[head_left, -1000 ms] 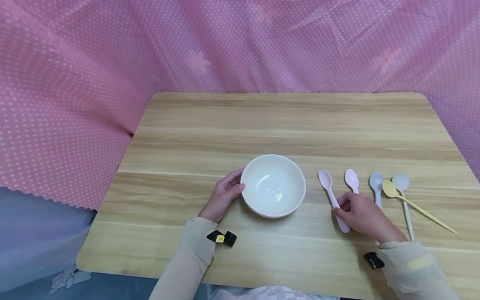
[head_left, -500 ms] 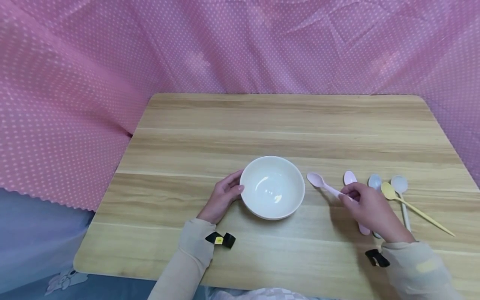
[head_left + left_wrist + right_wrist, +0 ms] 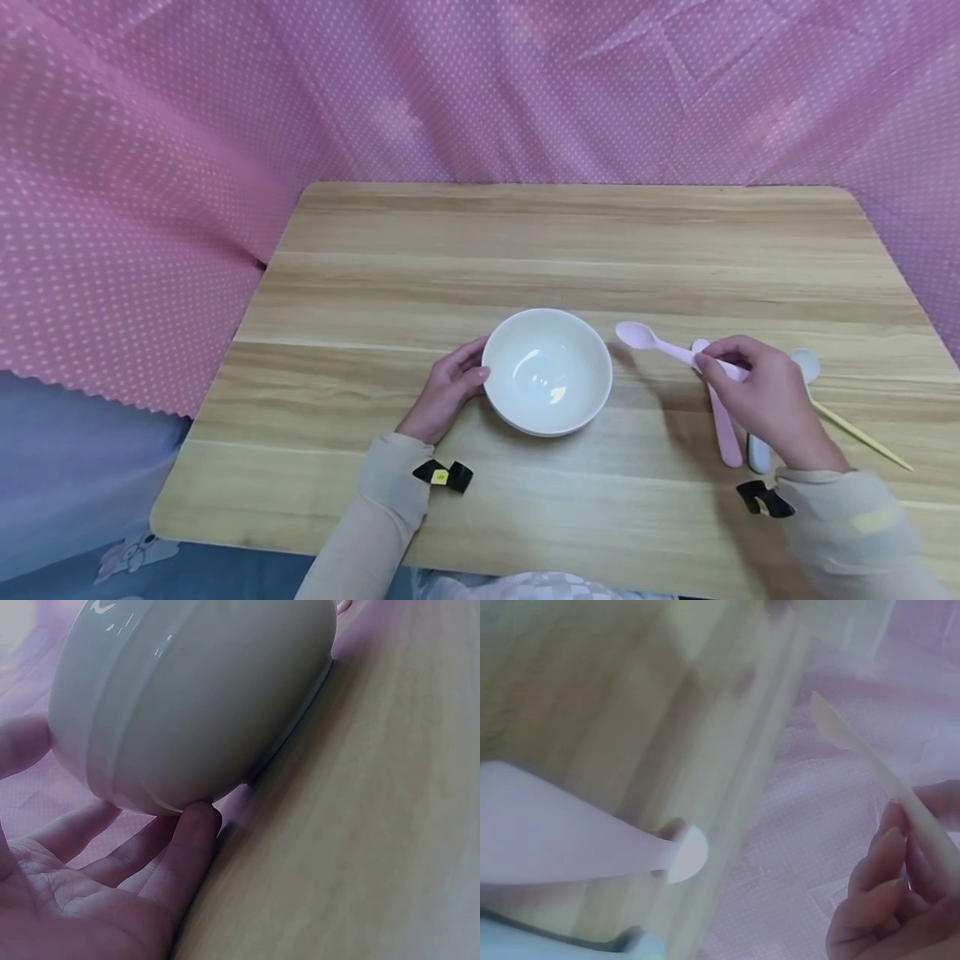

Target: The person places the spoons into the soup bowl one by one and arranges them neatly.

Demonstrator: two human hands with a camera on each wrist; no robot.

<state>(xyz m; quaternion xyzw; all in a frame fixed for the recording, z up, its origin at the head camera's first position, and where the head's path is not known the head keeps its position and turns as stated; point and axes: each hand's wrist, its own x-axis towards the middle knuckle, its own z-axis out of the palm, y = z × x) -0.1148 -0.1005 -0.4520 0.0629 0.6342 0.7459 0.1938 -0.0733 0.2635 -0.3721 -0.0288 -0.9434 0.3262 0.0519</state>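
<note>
A white bowl [image 3: 547, 372] stands upright on the wooden table. At its left side my left hand [image 3: 444, 390] holds it, thumb at the rim; the left wrist view shows fingertips against the bowl's outer wall [image 3: 202, 705]. Right of the bowl, a pale pink spoon [image 3: 637, 335] is raised over the table, its head pointing left toward the rim. My right hand [image 3: 768, 404] pinches its handle between thumb and fingers, as the right wrist view of the spoon [image 3: 885, 776] also shows. A second pink spoon [image 3: 725, 433] lies under that hand.
Also on the table [image 3: 525, 237], a blue-grey spoon [image 3: 759, 456] is mostly covered by the right hand. Beyond it lie a pale round-headed spoon [image 3: 806, 364] and a crossing yellow spoon [image 3: 862, 435]. A pink dotted cloth [image 3: 480, 92] hangs behind the table.
My right hand has lifted the pink spoon off the table, swung its head left toward the bowl, and shifted right and away from me. My left hand and the bowl keep their place.
</note>
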